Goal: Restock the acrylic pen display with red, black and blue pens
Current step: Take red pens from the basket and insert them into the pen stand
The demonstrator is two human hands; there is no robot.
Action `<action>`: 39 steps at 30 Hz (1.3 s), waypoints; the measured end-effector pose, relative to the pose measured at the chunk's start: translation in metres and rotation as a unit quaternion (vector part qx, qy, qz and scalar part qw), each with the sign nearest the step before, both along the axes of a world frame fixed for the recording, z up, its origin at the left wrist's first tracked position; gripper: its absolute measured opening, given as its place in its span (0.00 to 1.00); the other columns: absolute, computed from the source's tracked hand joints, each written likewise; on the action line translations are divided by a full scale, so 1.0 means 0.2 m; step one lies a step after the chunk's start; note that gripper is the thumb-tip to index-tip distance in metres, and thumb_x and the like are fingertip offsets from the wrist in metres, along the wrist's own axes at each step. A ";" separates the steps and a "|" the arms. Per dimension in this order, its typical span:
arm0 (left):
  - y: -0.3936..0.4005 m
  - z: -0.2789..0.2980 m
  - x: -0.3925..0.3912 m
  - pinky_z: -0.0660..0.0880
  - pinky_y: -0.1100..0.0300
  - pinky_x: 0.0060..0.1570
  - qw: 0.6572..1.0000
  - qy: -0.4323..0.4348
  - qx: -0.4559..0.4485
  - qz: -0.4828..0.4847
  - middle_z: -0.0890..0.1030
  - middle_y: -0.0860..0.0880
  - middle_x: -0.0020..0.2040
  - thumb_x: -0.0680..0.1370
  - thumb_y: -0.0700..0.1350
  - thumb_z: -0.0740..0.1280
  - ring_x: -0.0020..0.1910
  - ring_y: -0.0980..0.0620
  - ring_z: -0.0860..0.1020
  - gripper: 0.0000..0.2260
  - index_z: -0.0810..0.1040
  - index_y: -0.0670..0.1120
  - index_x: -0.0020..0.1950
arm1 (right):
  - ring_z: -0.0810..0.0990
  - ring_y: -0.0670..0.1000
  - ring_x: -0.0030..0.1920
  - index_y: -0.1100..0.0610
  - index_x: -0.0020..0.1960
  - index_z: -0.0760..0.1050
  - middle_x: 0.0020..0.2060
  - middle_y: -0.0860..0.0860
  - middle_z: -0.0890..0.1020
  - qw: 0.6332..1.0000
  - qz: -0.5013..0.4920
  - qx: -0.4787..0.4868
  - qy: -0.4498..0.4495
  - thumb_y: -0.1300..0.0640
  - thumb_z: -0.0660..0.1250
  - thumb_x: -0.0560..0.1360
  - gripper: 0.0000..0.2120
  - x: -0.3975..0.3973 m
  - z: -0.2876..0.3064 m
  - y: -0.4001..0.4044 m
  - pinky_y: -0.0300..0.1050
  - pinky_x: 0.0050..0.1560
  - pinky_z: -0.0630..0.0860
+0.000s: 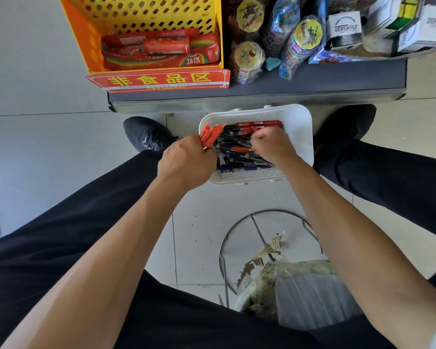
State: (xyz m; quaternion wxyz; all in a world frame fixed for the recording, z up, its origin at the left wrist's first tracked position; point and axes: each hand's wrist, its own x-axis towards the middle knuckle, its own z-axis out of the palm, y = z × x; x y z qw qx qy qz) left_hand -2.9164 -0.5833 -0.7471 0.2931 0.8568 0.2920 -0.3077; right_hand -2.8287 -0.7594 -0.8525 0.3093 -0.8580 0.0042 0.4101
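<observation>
Gripping a bundle of red pens, the left hand has its fingers curled round their barrels at the basket's left rim. The right hand reaches into the white basket on the floor, fingers bent down among mixed red, black and blue pens; whether they pinch one cannot be told. The step appears to be sorting out reds. No acrylic display is in view. Next, probably, another red joins the bundle.
</observation>
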 end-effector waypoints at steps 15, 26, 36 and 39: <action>0.00 -0.03 0.02 0.80 0.48 0.46 0.996 -0.039 -0.060 0.054 0.78 0.44 0.41 0.80 0.46 0.60 0.42 0.40 0.80 0.08 0.74 0.43 0.50 | 0.79 0.60 0.60 0.57 0.58 0.84 0.57 0.55 0.83 0.975 0.106 -0.146 -0.126 0.61 0.66 0.78 0.12 0.01 -0.33 -0.13 0.49 0.59 0.73; 0.00 0.00 0.03 0.70 0.65 0.31 0.986 -0.124 -0.045 0.098 0.78 0.51 0.36 0.75 0.56 0.73 0.34 0.54 0.77 0.14 0.78 0.45 0.46 | 0.86 0.49 0.44 0.53 0.41 0.73 0.44 0.54 0.88 0.962 -0.177 0.199 0.065 0.66 0.77 0.71 0.14 -0.09 0.02 -0.07 0.44 0.50 0.80; -0.01 0.01 0.04 0.71 0.56 0.31 0.980 -0.149 -0.029 0.132 0.73 0.49 0.29 0.74 0.57 0.74 0.29 0.48 0.73 0.19 0.72 0.46 0.35 | 0.86 0.52 0.40 0.55 0.45 0.69 0.39 0.54 0.87 0.871 -0.117 0.413 0.238 0.74 0.76 0.64 0.22 -0.13 0.33 0.17 0.52 0.51 0.80; 0.00 0.02 0.04 0.76 0.51 0.37 0.981 -0.150 -0.001 0.124 0.75 0.48 0.31 0.77 0.55 0.70 0.35 0.43 0.78 0.16 0.76 0.43 0.41 | 0.86 0.52 0.45 0.55 0.49 0.72 0.42 0.54 0.87 0.872 -0.116 0.382 0.283 0.70 0.75 0.71 0.16 -0.08 0.29 0.13 0.44 0.48 0.78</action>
